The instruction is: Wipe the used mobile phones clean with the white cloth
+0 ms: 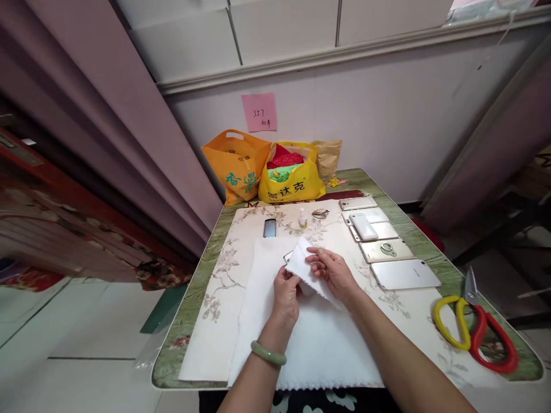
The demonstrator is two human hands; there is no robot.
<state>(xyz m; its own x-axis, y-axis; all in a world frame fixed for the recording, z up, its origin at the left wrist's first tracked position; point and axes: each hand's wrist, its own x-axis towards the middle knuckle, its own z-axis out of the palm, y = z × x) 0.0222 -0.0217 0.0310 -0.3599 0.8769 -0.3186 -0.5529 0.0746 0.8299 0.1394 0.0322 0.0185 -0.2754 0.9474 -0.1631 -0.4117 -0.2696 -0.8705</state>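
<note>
- One left hand (286,295), thumb and fingers pinching one mostly hidden device (287,257) above one large white cloth (327,350).
- One right hand (333,274), curled fingers pinching one folded white cloth (300,259) over it.
- Right: five phones (405,275), one smaller device (364,226) on top; nearer, one pair of scissors (495,338).
- Far: two bags (291,188), one bottle (302,219).

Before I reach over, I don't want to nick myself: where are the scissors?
In the head view, the scissors lie at the near right corner of the table, right of the right hand and closest to the pale vivo phone.
</note>
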